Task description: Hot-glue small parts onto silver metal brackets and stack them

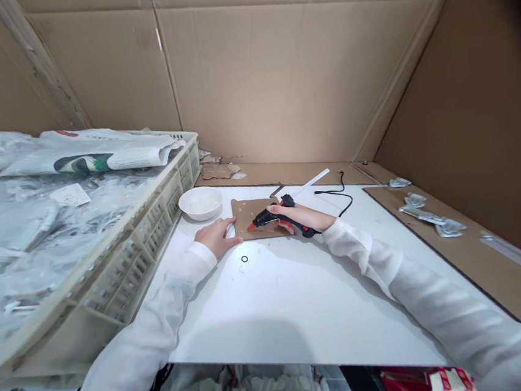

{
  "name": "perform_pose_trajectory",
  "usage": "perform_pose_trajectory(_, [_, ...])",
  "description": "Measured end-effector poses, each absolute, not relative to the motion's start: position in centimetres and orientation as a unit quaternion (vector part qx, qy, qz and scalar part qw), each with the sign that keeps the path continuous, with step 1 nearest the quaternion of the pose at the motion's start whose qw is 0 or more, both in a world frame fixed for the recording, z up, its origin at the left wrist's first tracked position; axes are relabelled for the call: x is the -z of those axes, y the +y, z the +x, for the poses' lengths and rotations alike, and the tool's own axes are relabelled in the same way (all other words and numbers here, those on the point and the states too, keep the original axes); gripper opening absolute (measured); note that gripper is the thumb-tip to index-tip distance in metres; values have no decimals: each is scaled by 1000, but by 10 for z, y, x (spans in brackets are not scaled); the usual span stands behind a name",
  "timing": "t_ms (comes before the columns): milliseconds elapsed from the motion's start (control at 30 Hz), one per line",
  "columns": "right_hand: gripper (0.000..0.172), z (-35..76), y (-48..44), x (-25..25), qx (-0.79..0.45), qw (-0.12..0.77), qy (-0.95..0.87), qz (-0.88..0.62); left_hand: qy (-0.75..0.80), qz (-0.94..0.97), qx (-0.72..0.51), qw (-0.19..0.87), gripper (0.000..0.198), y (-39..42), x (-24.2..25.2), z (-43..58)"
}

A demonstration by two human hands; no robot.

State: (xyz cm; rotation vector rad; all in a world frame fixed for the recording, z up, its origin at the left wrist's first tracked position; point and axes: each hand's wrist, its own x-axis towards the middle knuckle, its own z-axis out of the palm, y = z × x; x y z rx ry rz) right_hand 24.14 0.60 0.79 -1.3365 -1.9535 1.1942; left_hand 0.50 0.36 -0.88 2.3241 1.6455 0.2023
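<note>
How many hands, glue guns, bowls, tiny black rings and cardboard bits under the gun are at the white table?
Hands: 2 (left hand, right hand)
Glue gun: 1
Bowl: 1
Black ring: 1
Cardboard piece: 1
Total: 6

In the middle there are two hands [217,238], one glue gun [266,217], one stick [312,181], one card [252,207]. Left of centre is one bowl [201,214]; below centre, one ring [245,262]; at far left, one crate [125,281].
</note>
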Motion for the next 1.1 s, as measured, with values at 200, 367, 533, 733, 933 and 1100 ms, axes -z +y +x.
perform_pose_trajectory(200, [55, 240, 6, -8, -434, 245, -715, -490, 572, 804, -69, 149, 59, 4, 8, 5])
perform_pose_trajectory(367, [56, 241, 6, -7, -434, 239, -716, -491, 572, 804, -66, 148, 59, 4, 7, 6])
perform_pose_trajectory(533, [57, 239, 6, -7, -429, 241, -716, -495, 569, 806, -69, 148, 59, 3, 7, 6])
perform_pose_trajectory(733, [56, 236, 3, -10, -438, 245, -715, -487, 572, 804, -68, 150, 58, 3, 7, 6])
perform_pose_trajectory(933, [56, 238, 2, -13, -435, 238, -713, -496, 574, 803, -67, 148, 58, 2, 5, 7])
perform_pose_trajectory(1100, [56, 239, 1, -15, -432, 228, -718, -496, 572, 803, -70, 152, 58, 2, 6, 6])
